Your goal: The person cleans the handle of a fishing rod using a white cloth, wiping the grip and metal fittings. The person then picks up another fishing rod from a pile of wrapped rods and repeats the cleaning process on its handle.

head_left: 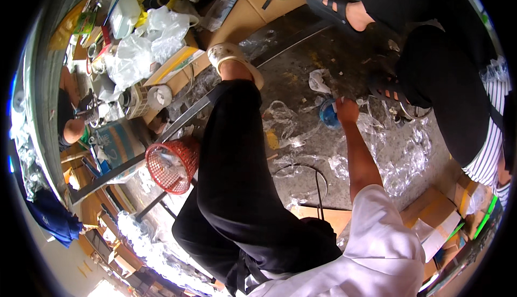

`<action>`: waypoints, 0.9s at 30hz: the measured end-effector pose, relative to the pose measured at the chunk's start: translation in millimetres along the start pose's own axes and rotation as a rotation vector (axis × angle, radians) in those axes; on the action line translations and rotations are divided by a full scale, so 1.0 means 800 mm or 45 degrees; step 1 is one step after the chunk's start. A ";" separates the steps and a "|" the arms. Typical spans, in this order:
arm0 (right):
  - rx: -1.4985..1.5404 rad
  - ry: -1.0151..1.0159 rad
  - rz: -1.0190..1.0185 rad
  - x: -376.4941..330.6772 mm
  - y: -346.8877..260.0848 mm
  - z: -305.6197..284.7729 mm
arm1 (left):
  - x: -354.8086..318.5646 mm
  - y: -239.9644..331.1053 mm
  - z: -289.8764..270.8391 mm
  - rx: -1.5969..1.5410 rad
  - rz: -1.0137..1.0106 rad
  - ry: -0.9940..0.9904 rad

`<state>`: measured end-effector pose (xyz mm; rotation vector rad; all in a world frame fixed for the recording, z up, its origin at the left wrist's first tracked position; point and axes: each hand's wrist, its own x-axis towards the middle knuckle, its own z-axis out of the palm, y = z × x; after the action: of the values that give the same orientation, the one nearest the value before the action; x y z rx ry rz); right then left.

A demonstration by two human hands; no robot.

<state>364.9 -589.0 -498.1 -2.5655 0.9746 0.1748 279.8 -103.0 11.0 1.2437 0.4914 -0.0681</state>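
My right hand (347,110) reaches down to the littered floor, its fingers closed on the edge of a round blue object (328,115). This object looks smooth and slightly shiny; its exact kind is not clear, and my fingers hide its right side. A crumpled piece of clear plastic (320,80) lies just beyond it. Loose strands of clear plastic wrap (404,159) spread over the floor around my forearm. My left hand does not show.
A red mesh basket (172,166) stands left of my leg. A metal bar (186,119) crosses the floor beside it. Another person's sandalled foot (336,11) and dark-trousered legs are at the right. Cardboard boxes (431,216) sit at lower right, plastic bags (145,49) at upper left.
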 end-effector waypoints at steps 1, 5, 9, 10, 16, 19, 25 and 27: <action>0.003 -0.012 0.034 0.000 -0.004 -0.008 | -0.006 -0.001 -0.002 -0.008 0.007 0.011; 0.013 0.415 0.016 -0.008 0.009 -0.020 | -0.052 0.012 -0.014 -0.057 0.036 0.037; 0.611 0.270 0.291 -0.018 0.003 -0.077 | -0.112 0.024 -0.037 -0.142 0.058 0.053; 1.001 0.202 0.324 -0.024 -0.007 -0.097 | -0.130 0.028 -0.039 -0.179 0.064 0.059; 1.917 -0.565 0.287 -0.082 -0.089 -0.281 | -0.152 0.036 -0.015 0.017 0.241 -0.076; 1.797 -0.636 -0.119 -0.147 -0.178 -0.391 | -0.164 0.036 -0.012 -0.098 0.231 0.039; 1.812 -0.715 -0.776 -0.348 -0.352 -0.487 | -0.159 0.037 -0.016 -0.223 0.102 -0.199; 1.910 -0.897 -0.834 -0.398 -0.374 -0.476 | -0.168 0.028 -0.027 -0.296 0.081 -0.235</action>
<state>315.4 -342.1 24.0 -1.1142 -0.1309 0.0789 159.8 -104.1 79.2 1.0130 0.2902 -0.0695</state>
